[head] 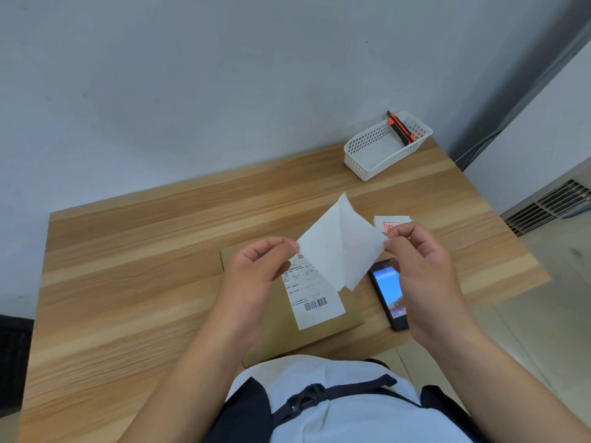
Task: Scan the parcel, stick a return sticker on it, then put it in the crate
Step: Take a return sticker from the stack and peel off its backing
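A flat brown cardboard parcel [348,318] lies on the wooden table in front of me, with a white shipping label [315,302] and barcode on top. Above it I hold a white sticker sheet [339,244] by two opposite corners: my left hand [256,266] pinches the left corner, my right hand [422,270] pinches the right one. The sheet is split into two layers that fan apart near its top and bottom. Its printed side is turned away from me. A phone [388,292] with a lit screen lies right of the parcel, partly under my right hand.
More stickers with red print [391,222] lie on the table behind my right hand. A white plastic basket [385,147] with an orange-black utility knife [399,129] stands at the table's back right corner. The wall is close behind; a floor vent [550,207] sits to the right.
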Demonstrator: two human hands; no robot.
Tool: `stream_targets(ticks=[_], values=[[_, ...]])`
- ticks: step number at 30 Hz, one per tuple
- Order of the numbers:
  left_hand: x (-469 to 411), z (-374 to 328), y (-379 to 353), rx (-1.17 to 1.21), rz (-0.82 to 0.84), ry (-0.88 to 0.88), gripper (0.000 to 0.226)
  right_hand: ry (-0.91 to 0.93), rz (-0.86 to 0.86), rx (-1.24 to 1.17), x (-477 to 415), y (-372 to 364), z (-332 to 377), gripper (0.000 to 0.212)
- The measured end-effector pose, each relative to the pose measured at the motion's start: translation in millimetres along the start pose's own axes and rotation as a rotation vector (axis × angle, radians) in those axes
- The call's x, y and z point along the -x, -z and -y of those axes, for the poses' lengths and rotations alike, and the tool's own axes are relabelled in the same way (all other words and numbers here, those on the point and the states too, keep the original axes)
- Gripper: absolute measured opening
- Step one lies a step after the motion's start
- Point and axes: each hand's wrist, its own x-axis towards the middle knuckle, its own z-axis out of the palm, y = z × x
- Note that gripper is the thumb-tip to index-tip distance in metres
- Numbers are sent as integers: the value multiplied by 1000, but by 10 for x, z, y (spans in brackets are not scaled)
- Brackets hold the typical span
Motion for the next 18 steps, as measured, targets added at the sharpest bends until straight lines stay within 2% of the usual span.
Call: stream_targets(ticks=[4, 8, 12, 16, 18], values=[[-178, -32, -75, 28, -61, 23, 10, -34, -4, -21, -369, 146, 29, 16], [-321, -74, -158, 44, -116, 30, 11, -32, -52, -6, -807, 299, 17, 17], [-447, -81, -253, 65, -183, 34, 22, -64, -95, 4, -1265, 496, -53, 15], [-564, -70, -314, 79, -257, 44, 4, -147, -111, -10, -1767, 708, -156, 17], [-632, -40, -350, 65, -281, 63, 7, -179, -83, -11, -2035, 773, -242, 13]])
